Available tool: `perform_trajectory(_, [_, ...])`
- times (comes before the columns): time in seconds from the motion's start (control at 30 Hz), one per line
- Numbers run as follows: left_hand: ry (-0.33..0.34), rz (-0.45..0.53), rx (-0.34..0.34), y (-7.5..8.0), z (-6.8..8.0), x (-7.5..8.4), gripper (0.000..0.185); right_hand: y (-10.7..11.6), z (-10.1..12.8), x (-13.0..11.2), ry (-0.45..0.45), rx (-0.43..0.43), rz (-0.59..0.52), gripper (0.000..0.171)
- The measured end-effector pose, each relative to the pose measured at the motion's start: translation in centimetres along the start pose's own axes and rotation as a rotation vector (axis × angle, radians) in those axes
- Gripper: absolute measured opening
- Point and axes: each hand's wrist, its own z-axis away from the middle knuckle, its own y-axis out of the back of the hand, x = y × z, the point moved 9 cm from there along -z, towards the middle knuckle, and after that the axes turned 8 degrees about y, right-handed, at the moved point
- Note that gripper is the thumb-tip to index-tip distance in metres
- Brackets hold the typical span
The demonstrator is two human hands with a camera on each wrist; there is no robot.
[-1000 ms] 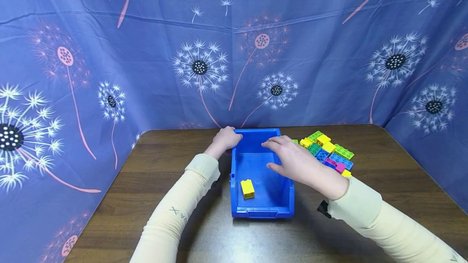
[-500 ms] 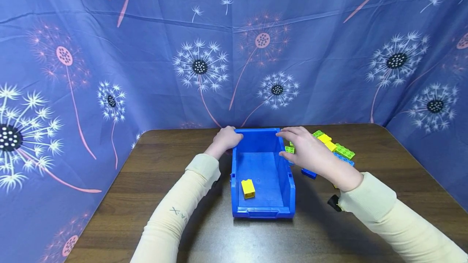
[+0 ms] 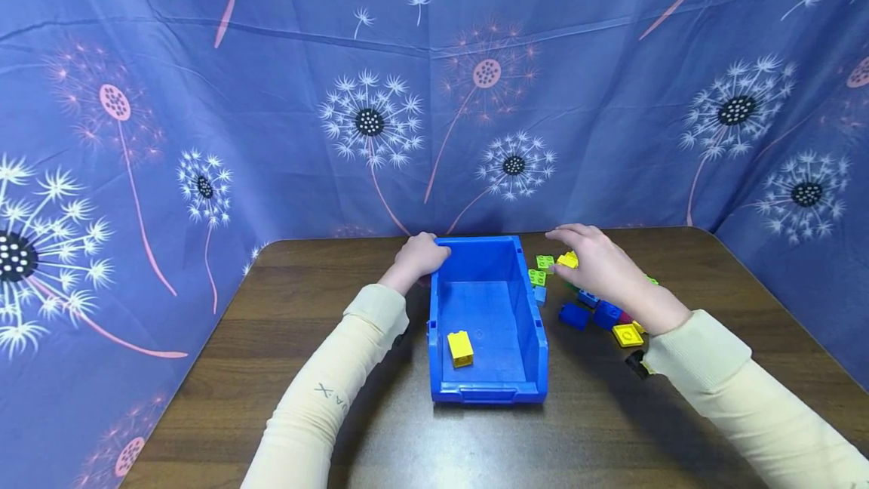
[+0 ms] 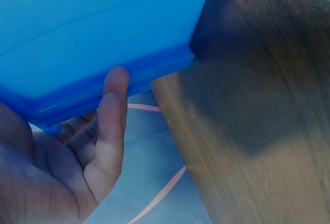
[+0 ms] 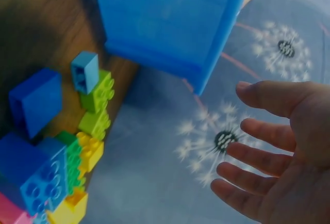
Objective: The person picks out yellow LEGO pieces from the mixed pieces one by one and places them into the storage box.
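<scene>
A blue plastic bin (image 3: 536, 330) stands in the middle of the brown table, with one yellow brick (image 3: 460, 347) lying inside it. My left hand (image 3: 419, 256) grips the bin's far left corner (image 4: 108, 74), thumb along the rim. My right hand (image 3: 594, 262) hovers with spread, relaxed fingers (image 5: 268, 131) above a pile of coloured bricks (image 3: 597, 308) just right of the bin, holding nothing. In the right wrist view the pile (image 5: 62, 146) shows green, yellow, blue and pink bricks next to the bin's wall (image 5: 170, 22).
A blue cloth with dandelion prints (image 3: 380, 112) walls in the table at the back and both sides. The wooden tabletop (image 3: 305, 338) runs out left of the bin and along the front edge.
My right hand has moved from over the bin to the right and farther back, above the brick pile. Some bricks have shifted. The left hand has stayed on the bin's corner.
</scene>
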Motion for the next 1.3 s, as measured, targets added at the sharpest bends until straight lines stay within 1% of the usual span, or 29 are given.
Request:
perform_trajectory(0.33, [0.000,0.007,-0.006,0.2,0.3,0.2,0.040,-0.4,0.0,4.2,-0.105,-0.049,-0.014,0.052])
perform_trajectory(0.47, [-0.001,0.007,-0.009,0.1,0.3,0.2,0.041,-1.0,0.1,5.9,-0.138,-0.072,-0.021,0.053])
perform_trajectory(0.63, [-0.002,0.012,-0.012,0.0,0.2,0.2,0.039,-1.8,-0.1,7.4,-0.171,-0.095,-0.020,0.054])
perform_trajectory(0.8, [0.000,0.013,-0.013,0.1,0.2,0.1,0.038,-2.7,-0.6,8.6,-0.192,-0.112,-0.023,0.054])
perform_trajectory(1.0, [0.001,0.006,-0.011,0.0,0.1,0.0,0.037,-4.1,-1.4,9.4,-0.211,-0.158,-0.021,0.054])
perform_trajectory(1.3, [0.002,0.007,-0.017,0.0,0.1,0.0,0.035,-5.8,-2.5,9.6,-0.184,-0.200,-0.020,0.053])
